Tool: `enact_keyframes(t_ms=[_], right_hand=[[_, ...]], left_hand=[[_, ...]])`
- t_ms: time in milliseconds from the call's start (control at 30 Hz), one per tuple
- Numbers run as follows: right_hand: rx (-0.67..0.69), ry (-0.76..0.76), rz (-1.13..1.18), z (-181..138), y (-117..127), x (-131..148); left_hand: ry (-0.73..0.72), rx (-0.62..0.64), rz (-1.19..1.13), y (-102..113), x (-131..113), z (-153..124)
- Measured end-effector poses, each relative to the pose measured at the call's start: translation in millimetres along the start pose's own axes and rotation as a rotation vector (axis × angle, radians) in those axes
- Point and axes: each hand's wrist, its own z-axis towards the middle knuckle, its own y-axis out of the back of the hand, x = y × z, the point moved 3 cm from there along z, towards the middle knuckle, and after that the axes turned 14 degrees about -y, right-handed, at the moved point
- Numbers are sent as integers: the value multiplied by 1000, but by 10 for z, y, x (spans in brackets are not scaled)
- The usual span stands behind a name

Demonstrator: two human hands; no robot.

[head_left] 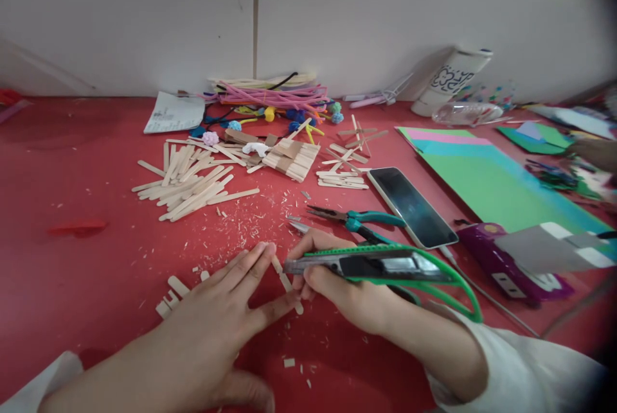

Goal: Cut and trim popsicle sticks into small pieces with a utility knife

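My right hand (pixel 332 275) is closed around a green box cutter (pixel 380 263), whose front end points left over a wooden craft stick (pixel 284 279). My left hand (pixel 236 297) lies flat with its fingers stretched out. Its index finger and thumb side reach to the stick and press it against the table. The blade tip cannot be made out. Beside the left hand, partly under it, are several short cut stick pieces (pixel 169 297). Wood shavings (pixel 241 223) are scattered beyond the fingers.
Beyond my hands lie teal-handled pliers (pixel 357 219), a phone (pixel 412 206) with a cable, and a pile of craft sticks (pixel 190 185). Pipe cleaners (pixel 274 95) line the wall. At right are coloured sheets (pixel 486 175), a purple packet (pixel 506 265) and another person's hand (pixel 595 153).
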Motion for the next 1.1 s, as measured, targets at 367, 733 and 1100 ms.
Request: enact_keyframes(t_ms=[367,733,1100], right_hand=[[-61,145,-245,-22,8,28],[-43,195,-233,-37,-9,63],[-62,228,-211,-23,-25,35]], left_hand=[[20,51,18,9,-9,27],[2,34,17,-7,-6,5],[28,56,52,-20,-9,3]])
